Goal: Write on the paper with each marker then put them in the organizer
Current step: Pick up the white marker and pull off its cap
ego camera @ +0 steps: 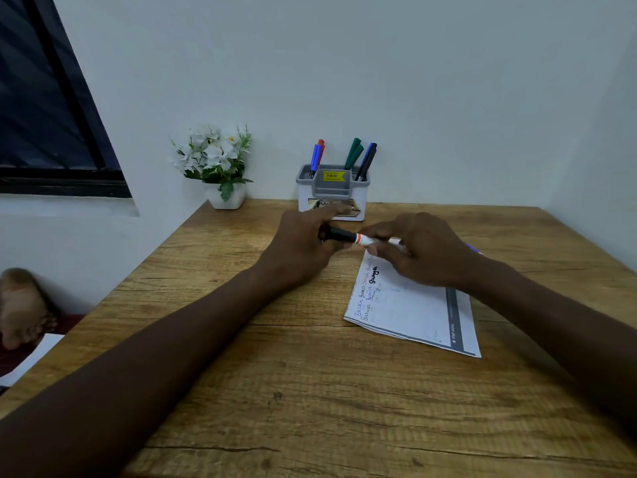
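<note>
On the wooden table (310,391) lay my written-on paper (406,312), the organizer (332,191) beyond; my left hand (303,243) gripped the black end of the marker (348,236) while my right hand (424,253) pinched its white barrel.

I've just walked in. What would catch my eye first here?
Two hands meet in the middle: the left hand and right hand both hold a marker at the far edge of a paper with handwritten words. Behind them a gray organizer holds coloured markers, with a pot of white flowers to its left.
</note>
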Action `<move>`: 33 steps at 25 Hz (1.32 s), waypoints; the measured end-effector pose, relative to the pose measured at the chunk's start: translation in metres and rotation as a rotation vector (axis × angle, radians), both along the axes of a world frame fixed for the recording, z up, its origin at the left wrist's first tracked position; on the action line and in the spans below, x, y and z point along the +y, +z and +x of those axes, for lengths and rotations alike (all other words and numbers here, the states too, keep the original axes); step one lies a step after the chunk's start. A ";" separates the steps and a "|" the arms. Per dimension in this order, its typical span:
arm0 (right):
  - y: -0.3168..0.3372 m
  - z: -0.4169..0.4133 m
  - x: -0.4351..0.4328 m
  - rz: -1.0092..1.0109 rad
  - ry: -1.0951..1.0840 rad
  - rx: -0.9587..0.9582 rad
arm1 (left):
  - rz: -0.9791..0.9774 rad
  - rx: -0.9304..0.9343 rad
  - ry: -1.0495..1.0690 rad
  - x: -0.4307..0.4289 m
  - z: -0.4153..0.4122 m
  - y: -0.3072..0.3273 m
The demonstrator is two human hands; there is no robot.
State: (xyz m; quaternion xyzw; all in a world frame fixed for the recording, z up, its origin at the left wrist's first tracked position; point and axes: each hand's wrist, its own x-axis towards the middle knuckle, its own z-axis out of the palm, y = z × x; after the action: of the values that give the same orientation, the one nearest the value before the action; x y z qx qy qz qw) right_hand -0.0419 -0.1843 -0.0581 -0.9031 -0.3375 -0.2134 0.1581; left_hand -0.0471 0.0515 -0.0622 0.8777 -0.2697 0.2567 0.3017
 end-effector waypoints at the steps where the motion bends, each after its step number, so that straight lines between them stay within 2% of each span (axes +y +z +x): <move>1: 0.001 0.003 -0.001 -0.026 -0.039 -0.028 | -0.049 0.009 0.029 0.001 0.001 0.000; 3: 0.008 0.009 -0.002 0.021 -0.061 0.003 | -0.135 0.051 0.073 0.002 0.001 0.000; 6: 0.026 0.021 -0.001 0.248 -0.043 0.073 | -0.148 0.076 0.086 0.000 -0.001 -0.002; 11: 0.058 0.057 0.015 0.647 -0.053 0.021 | 0.069 0.190 -0.066 -0.001 0.000 -0.005; 13: 0.064 0.078 0.023 0.735 -0.095 -0.028 | 0.148 0.235 -0.120 -0.001 0.001 -0.007; 18: 0.071 0.112 0.052 0.772 -0.162 -0.076 | 0.215 0.257 -0.177 0.003 0.008 -0.011; 25: 0.054 0.126 0.068 0.589 -0.219 -0.006 | 0.223 0.253 -0.204 0.003 0.008 -0.012; 31: 0.060 0.134 0.064 0.707 -0.234 -0.038 | 0.244 0.272 -0.199 0.002 0.008 -0.012; 33: 0.062 0.135 0.063 0.690 -0.238 -0.046 | 0.238 0.275 -0.199 0.002 0.008 -0.012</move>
State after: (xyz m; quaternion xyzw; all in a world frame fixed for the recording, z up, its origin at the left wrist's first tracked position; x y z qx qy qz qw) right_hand 0.0932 -0.1213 0.0035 -0.8245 -0.1416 -0.3520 0.4197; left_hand -0.0387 0.0539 -0.0740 0.9029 -0.3399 0.0695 0.2538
